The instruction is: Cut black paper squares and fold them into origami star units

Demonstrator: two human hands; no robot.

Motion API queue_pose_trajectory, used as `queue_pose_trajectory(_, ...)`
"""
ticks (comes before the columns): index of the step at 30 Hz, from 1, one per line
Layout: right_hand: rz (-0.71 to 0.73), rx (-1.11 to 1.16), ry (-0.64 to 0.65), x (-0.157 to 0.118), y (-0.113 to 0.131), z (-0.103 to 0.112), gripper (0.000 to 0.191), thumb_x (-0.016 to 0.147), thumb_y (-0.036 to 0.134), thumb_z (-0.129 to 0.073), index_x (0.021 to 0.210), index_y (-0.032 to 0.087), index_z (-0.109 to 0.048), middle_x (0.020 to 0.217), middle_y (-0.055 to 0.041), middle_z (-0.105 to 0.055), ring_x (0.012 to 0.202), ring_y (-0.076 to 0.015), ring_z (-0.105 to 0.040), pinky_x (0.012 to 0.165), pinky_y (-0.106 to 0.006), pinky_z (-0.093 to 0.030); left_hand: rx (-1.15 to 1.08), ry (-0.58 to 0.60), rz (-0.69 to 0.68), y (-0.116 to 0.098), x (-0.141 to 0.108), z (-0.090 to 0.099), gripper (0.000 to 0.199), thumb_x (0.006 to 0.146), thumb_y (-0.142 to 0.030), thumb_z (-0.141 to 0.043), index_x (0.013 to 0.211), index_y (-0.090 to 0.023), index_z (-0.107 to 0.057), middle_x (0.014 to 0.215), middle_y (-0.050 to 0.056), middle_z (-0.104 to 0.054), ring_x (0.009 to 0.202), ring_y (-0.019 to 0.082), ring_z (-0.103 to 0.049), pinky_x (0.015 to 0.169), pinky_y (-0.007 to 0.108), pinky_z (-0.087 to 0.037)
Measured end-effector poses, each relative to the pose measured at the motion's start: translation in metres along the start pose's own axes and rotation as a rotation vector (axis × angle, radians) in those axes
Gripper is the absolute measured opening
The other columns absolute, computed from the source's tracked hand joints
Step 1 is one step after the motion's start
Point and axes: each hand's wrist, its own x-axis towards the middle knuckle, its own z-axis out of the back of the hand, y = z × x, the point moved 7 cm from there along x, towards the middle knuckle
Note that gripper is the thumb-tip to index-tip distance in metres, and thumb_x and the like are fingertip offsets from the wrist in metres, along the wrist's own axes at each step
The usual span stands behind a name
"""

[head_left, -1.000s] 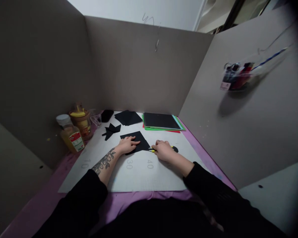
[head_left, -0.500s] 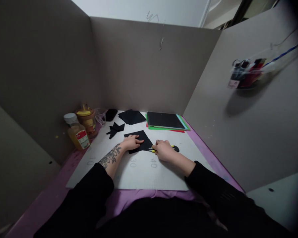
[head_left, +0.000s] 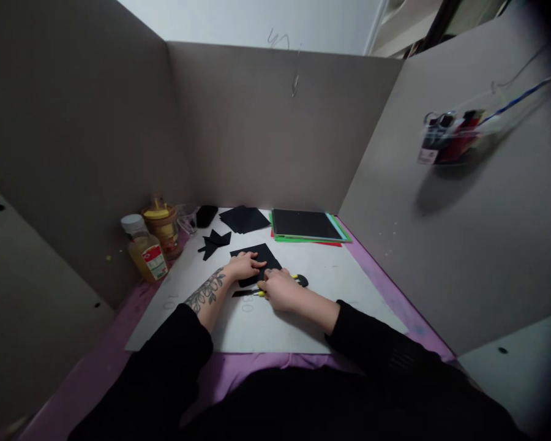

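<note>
A square of black paper lies on the white board in front of me. My left hand presses flat on it, fingers spread out. Beside its lower right edge, my right hand is closed around what look like yellow-and-black scissors, with fingertips reaching the paper. A dark blade points left below the paper; the tool's middle is hidden by the hand. Up and left of the paper rests a folded black paper shape.
Black sheets and a stack of coloured paper lie at the back. On the left stand a bottle, a lidded cup and a clear cup, near a black phone-like object. Grey panels enclose the table; a clear holder hangs right.
My right hand has moved left and slightly towards me with the scissors, from the paper's right corner to below its lower edge. The left hand stays on the paper.
</note>
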Motion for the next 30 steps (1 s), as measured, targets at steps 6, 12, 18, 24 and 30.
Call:
queue_pose_trajectory(6, 0.199, 0.120, 0.069, -0.021, -0.006, 0.009, 0.021, 0.081, 0.030, -0.053, 0.096, 0.022, -0.066, 0.096, -0.0080, -0.059, 0.085, -0.0211, -0.055, 0.073, -0.030, -0.037, -0.039, -0.090, -0.095, 0.004, -0.005, 0.001, 0.044, 0.083, -0.034, -0.047, 0.126, -0.035, -0.056, 0.142, 0.002, -0.044, 0.127, 0.029, -0.040, 0.104, 0.044, -0.032)
queue_pose_trajectory(12, -0.469, 0.163, -0.068, -0.061, -0.171, -0.008, 0.027, 0.084, 0.026, -0.049, 0.103, 0.018, -0.065, 0.097, -0.0105, -0.058, 0.085, -0.0201, -0.056, 0.072, -0.028, -0.036, -0.059, -0.244, 0.010, 0.008, -0.024, 0.017, 0.064, 0.073, -0.054, -0.058, 0.127, -0.020, -0.054, 0.117, 0.014, -0.060, 0.108, 0.032, -0.055, 0.088, 0.038, -0.044)
queue_pose_trajectory(18, -0.669, 0.101, -0.038, -0.067, -0.213, -0.036, 0.031, 0.083, 0.026, -0.052, 0.111, 0.021, -0.064, 0.108, -0.0132, -0.056, 0.096, -0.0252, -0.056, 0.077, -0.032, -0.038, -0.046, -0.116, 0.149, 0.009, -0.033, 0.009, 0.079, 0.051, -0.059, -0.074, 0.115, -0.020, -0.053, 0.104, 0.013, -0.064, 0.095, 0.032, -0.060, 0.072, 0.034, -0.045)
queue_pose_trajectory(24, -0.420, 0.547, -0.395, -0.017, -0.147, -0.014, 0.042, 0.082, 0.028, -0.052, 0.122, 0.016, -0.058, 0.116, -0.0134, -0.057, 0.105, -0.0229, -0.053, 0.089, -0.033, -0.040, -0.636, -0.415, 0.146, 0.030, -0.035, 0.018, 0.024, 0.073, -0.042, -0.057, 0.072, -0.019, -0.056, 0.066, 0.001, -0.060, 0.065, 0.018, -0.058, 0.058, 0.027, -0.039)
queue_pose_trajectory(30, -0.292, 1.303, -0.673, 0.025, -0.114, -0.024, 0.046, 0.081, 0.049, -0.051, 0.113, 0.018, -0.061, 0.097, -0.0061, -0.065, 0.085, -0.0182, -0.058, 0.074, -0.030, -0.046, -1.267, -0.399, 0.098, 0.031, -0.033, 0.013, 0.034, 0.058, -0.044, -0.073, 0.070, -0.016, -0.060, 0.065, 0.001, -0.064, 0.060, 0.015, -0.058, 0.056, 0.025, -0.042)
